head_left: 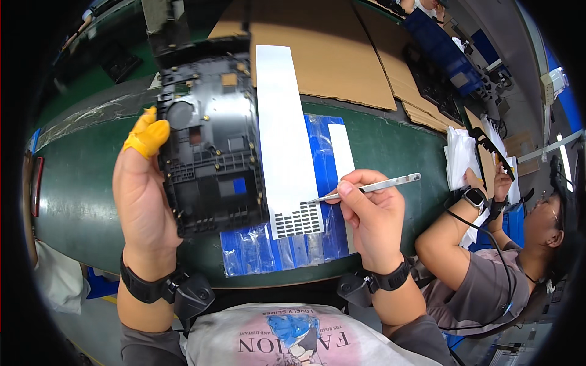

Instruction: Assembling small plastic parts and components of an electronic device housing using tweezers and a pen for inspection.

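Observation:
My left hand [140,192], with yellow finger cots on its fingertips, grips the left edge of a black plastic housing [217,146]. The housing is raised and tilted, showing ribs, small brass-coloured dots and a round recess. In my right hand [375,216] is a pair of silver tweezers [394,182], pinched between thumb and fingers. Their tips reach the upper rows of small black rectangular stickers [299,222] on a long white backing sheet [282,122]. That sheet lies over a blue pad covered in clear plastic [250,259]. Whether the tips hold a sticker is too small to tell.
Large cardboard sheets [329,49] cover the table's far side. A narrow white strip [342,149] lies on the pad's right. At the right, a co-worker [482,268] handles a black part near white bags [461,158]. A blue bin [436,46] stands farther back.

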The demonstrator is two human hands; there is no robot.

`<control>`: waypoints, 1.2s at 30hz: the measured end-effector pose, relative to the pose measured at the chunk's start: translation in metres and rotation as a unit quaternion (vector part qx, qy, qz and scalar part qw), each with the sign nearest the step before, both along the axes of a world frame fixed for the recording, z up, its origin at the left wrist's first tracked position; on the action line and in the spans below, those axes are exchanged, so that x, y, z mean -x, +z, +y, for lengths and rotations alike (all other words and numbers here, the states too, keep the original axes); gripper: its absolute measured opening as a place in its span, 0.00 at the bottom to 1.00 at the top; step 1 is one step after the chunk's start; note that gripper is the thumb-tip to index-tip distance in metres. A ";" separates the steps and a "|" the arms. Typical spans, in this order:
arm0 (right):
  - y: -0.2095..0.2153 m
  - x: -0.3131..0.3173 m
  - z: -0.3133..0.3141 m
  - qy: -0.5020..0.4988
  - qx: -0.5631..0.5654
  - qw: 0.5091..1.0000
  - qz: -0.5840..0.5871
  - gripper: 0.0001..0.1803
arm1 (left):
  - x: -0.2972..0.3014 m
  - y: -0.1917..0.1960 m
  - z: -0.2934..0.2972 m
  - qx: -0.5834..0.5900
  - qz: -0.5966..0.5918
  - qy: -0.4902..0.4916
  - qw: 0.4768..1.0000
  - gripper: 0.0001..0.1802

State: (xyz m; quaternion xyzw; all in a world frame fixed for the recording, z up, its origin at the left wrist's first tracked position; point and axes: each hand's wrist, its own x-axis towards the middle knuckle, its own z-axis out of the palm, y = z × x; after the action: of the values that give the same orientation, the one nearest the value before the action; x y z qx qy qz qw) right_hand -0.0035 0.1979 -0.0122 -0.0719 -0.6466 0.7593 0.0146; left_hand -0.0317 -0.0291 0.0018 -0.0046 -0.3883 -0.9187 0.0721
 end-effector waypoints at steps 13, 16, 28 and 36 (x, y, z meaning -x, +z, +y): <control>-0.014 0.006 0.000 -0.007 -0.009 1.000 -0.018 0.06 | -0.010 0.001 0.011 0.149 -0.055 0.100 0.982 0.21; -0.014 0.006 0.000 -0.009 -0.023 0.999 -0.020 0.07 | -0.010 0.003 0.016 0.063 -0.054 0.092 0.992 0.21; 0.004 0.001 0.000 0.007 0.064 0.998 -0.014 0.08 | -0.012 0.005 0.033 0.002 -0.071 -0.057 0.996 0.21; 0.027 -0.025 -0.034 0.067 0.057 0.991 0.100 0.11 | -0.023 0.002 0.034 -0.074 -0.112 -0.154 0.979 0.23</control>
State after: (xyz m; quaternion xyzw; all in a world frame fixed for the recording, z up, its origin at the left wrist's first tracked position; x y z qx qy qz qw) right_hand 0.0212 0.1638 0.0146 0.0472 -0.6014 0.7972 0.0242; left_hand -0.0087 0.0049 0.0041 0.0440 -0.3195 -0.9397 -0.1142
